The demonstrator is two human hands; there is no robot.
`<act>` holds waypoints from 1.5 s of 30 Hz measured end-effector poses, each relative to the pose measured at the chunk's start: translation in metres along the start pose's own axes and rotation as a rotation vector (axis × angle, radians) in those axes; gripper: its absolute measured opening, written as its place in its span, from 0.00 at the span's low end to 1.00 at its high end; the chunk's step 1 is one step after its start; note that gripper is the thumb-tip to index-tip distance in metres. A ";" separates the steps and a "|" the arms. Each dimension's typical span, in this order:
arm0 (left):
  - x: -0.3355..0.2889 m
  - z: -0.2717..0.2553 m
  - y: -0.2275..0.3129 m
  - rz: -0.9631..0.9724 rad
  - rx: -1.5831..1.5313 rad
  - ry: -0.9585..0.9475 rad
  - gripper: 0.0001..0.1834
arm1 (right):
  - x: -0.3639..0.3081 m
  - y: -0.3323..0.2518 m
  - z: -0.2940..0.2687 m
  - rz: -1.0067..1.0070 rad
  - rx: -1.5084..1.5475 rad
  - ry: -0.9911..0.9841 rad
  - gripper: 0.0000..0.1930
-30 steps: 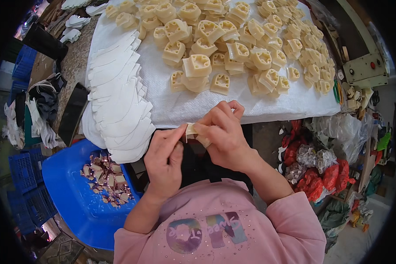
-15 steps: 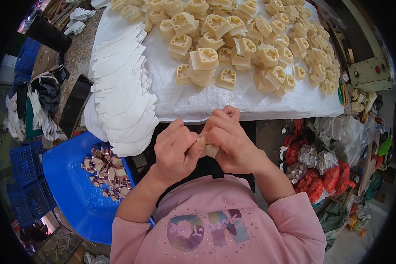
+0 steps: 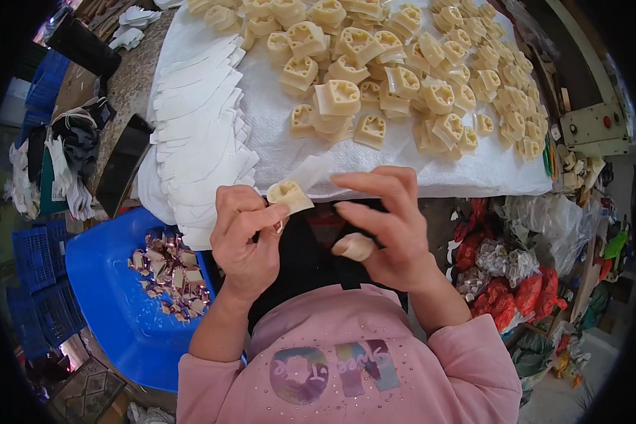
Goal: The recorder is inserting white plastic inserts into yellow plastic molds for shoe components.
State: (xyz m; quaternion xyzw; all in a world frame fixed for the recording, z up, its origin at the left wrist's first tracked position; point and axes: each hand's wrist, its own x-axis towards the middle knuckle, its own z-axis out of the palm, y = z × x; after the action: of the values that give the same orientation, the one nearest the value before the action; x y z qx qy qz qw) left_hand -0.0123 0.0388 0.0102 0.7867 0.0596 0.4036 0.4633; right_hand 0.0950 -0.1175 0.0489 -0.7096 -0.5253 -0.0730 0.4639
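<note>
My left hand (image 3: 243,240) pinches a cream-coloured moulded piece (image 3: 297,198) with a hollowed top, in front of the table's near edge. From the piece's far side a thin translucent film (image 3: 308,171) sticks up. My right hand (image 3: 397,230) is a little to the right of it, fingers spread and nothing between them. Beyond both hands, many similar cream moulded pieces (image 3: 338,97) lie heaped on a white woven cloth (image 3: 283,152). To their left, thin white curved sheets (image 3: 198,134) overlap in a long fanned stack that reaches over the near edge.
A blue basin (image 3: 120,311) with small shiny purple-and-beige pieces (image 3: 169,272) stands low at the left. Dark flat panel (image 3: 124,166) and white gloves (image 3: 67,177) lie beyond it. Red plastic bags (image 3: 519,293) and clear plastic wrap (image 3: 544,219) crowd the floor at the right.
My hands were close together around the piece; now they are apart. My left hand has raised the piece and moved slightly left, and my right hand has let go and opened.
</note>
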 end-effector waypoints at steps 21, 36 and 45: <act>-0.006 0.025 0.025 0.327 0.303 -0.292 0.11 | -0.039 -0.012 0.016 0.920 1.159 0.225 0.11; -0.011 0.018 0.013 -0.183 -0.260 -0.277 0.11 | -0.025 0.030 -0.004 0.870 1.049 -0.160 0.15; -0.008 0.025 0.018 -0.047 -0.150 -0.365 0.12 | -0.026 0.035 0.007 0.887 1.083 -0.268 0.17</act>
State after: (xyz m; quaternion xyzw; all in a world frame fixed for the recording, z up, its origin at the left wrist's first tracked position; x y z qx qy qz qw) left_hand -0.0058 0.0081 0.0131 0.8085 -0.0374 0.2468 0.5329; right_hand 0.1093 -0.1312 0.0093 -0.5292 -0.2023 0.4818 0.6685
